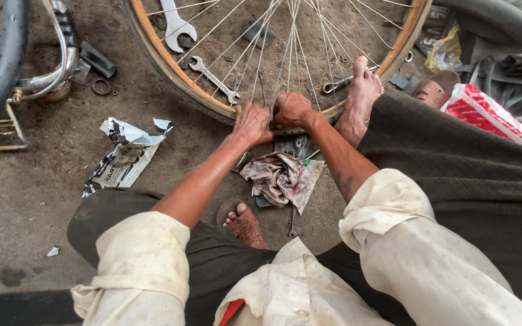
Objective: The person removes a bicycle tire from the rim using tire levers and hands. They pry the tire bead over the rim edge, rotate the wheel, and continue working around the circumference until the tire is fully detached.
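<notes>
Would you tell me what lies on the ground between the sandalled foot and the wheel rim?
In the head view, a crumpled dirty rag lies between the sandalled foot and the wheel rim, over some small tools.

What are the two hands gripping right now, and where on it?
Both the left hand and right hand press on the bicycle wheel at its near rim, side by side.

left of my left hand [252, 124] the ground is free until the torn newspaper [125, 158]; my bare foot [359, 99] blocks the right, a rag [276, 176] lies below.
</notes>
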